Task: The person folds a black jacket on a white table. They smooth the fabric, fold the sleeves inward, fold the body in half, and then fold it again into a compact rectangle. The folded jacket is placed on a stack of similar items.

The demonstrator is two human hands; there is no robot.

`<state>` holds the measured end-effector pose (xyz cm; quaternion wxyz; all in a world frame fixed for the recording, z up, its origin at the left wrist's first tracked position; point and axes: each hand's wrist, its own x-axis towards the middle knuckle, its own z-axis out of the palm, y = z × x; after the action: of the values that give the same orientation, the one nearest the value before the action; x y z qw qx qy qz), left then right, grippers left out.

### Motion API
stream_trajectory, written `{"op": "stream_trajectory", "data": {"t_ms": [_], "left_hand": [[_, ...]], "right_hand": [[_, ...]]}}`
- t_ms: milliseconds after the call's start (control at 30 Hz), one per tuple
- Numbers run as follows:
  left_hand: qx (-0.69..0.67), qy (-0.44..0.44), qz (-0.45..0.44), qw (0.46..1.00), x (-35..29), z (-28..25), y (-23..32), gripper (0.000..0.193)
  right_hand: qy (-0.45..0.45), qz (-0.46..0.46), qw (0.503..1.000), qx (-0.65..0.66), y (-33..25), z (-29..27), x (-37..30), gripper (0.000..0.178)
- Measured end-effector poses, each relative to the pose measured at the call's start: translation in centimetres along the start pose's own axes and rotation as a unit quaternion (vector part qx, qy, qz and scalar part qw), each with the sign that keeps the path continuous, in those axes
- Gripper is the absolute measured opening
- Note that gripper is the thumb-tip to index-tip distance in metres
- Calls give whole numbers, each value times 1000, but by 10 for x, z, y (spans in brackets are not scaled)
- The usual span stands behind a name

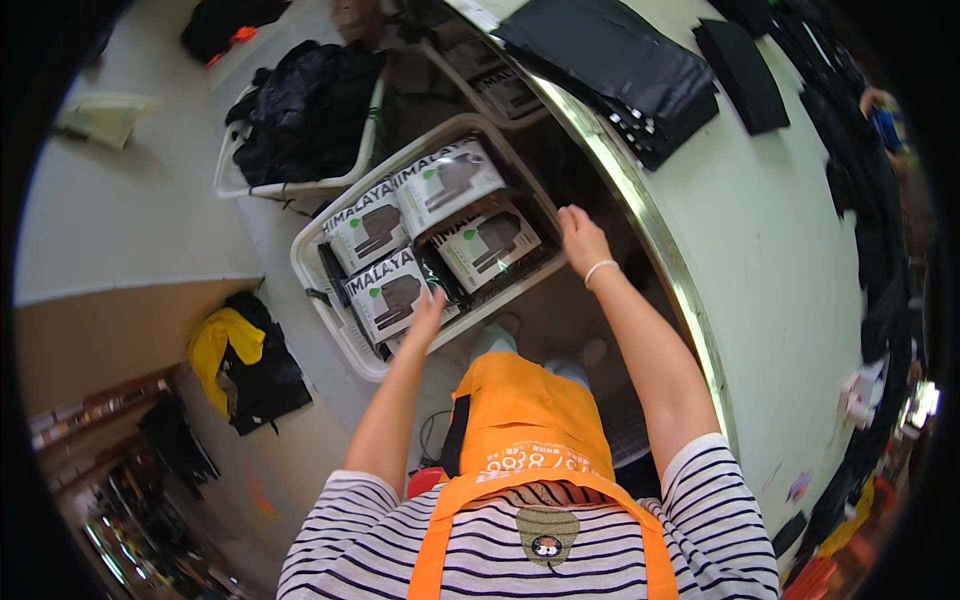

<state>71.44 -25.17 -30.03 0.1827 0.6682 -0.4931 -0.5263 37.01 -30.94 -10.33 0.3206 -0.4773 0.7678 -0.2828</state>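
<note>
White basket (500,300) on the floor, just left of the pale table (790,200); four film-wrapped packs (450,185) inside, printed faces up, the far right one riding higher than its neighbours. Person in orange apron (533,405) leans over it. Left hand (430,318): fingers extended, on or just over the right edge of the near left pack (385,300); from where I stand I cannot tell whether it grasps or only presses. Right hand (583,240): at the basket's right rim, fingers together, not clenched; whether they curl under the rim is hidden. Step in hand reads, to my eye, as settling the packs with the basket steadied. Best done with the right hand firm on the rim and the left pushing with a flat palm rather than fingertips, since glossy film probably slips and creases. Square the near pair first, then lower the high one, or it may slide. Mind the right knuckles beside the table edge. A second basket (228,183), heaped with black bundles (310,110), stands far left, clear of the work.
</note>
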Motion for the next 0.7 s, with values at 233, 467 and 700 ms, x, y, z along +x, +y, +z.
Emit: {"op": "stream_trajectory", "data": {"t_ms": [233, 467, 700], "left_hand": [[81, -254, -149, 952, -97, 60, 25, 58], [260, -361, 70, 893, -31, 107, 72, 34], [37, -779, 520, 348, -489, 251, 379, 23]], "right_hand": [[-48, 260, 964, -10, 178, 18, -230, 37], [32, 543, 839, -2, 266, 20, -489, 37], [356, 554, 710, 250, 303, 133, -622, 33]]}}
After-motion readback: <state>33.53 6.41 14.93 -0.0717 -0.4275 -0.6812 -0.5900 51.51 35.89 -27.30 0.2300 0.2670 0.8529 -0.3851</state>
